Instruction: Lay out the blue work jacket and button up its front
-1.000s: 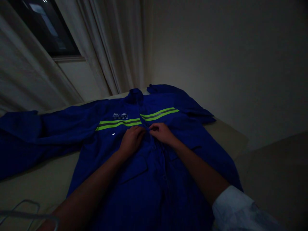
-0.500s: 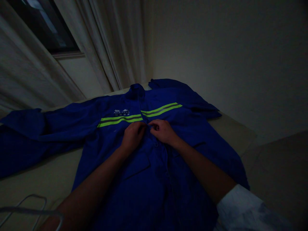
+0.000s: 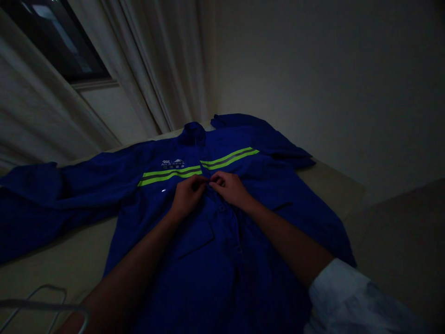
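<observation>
A blue work jacket [image 3: 167,269] with yellow-green reflective stripes across the chest lies spread out, front side up, its collar at the far end. At the front opening just below the stripes, my left hand [image 3: 188,194] pinches the jacket's edge. My right hand [image 3: 230,188] is closed on the same opening from the other side, its fingertips almost meeting the left ones. What exactly sits between the fingertips is too dark and small to make out. A button [image 3: 221,208] shows on the front strip below my hands. White lettering [image 3: 173,163] marks the chest.
The jacket lies on a pale covered surface [image 3: 83,246]. Bent white wire, perhaps a hanger [image 3: 45,304], is at the lower left. Behind are pale curtains [image 3: 163,60], a dark window [image 3: 59,41] and a plain wall [image 3: 313,83]. The room is dim.
Both hands stay at the front opening, with slight finger movement; the right fingertips have come a little closer to the left. The whole view has shifted slightly.
</observation>
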A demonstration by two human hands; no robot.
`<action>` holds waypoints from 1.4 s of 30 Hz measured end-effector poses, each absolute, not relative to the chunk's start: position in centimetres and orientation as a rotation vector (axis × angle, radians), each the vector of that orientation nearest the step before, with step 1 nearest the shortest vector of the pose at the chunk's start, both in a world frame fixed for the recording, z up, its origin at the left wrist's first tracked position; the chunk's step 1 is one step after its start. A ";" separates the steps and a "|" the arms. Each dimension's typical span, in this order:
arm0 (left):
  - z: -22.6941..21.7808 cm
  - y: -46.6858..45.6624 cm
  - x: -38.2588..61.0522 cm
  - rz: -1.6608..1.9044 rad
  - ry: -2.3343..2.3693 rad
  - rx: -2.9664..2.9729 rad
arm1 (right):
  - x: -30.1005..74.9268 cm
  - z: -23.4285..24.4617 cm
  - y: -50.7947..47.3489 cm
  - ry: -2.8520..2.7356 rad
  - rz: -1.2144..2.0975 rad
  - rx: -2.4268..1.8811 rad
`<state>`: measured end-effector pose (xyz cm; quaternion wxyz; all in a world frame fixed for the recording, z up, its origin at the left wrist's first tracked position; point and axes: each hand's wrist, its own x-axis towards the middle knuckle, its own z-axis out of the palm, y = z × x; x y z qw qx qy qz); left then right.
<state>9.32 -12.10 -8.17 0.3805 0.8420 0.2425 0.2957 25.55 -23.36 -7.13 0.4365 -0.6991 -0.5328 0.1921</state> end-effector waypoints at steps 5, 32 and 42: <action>-8.6 -11.5 9.6 0.751 0.596 1.891 | 25.2 -7.5 -23.0 -1.379 0.292 -1.746; -8.3 -10.3 10.7 0.688 0.649 1.430 | 24.5 -6.6 -23.7 -1.731 -0.074 -1.858; -7.8 -10.8 11.2 0.725 0.698 1.314 | 24.7 -6.6 -23.4 -1.736 -0.034 -1.777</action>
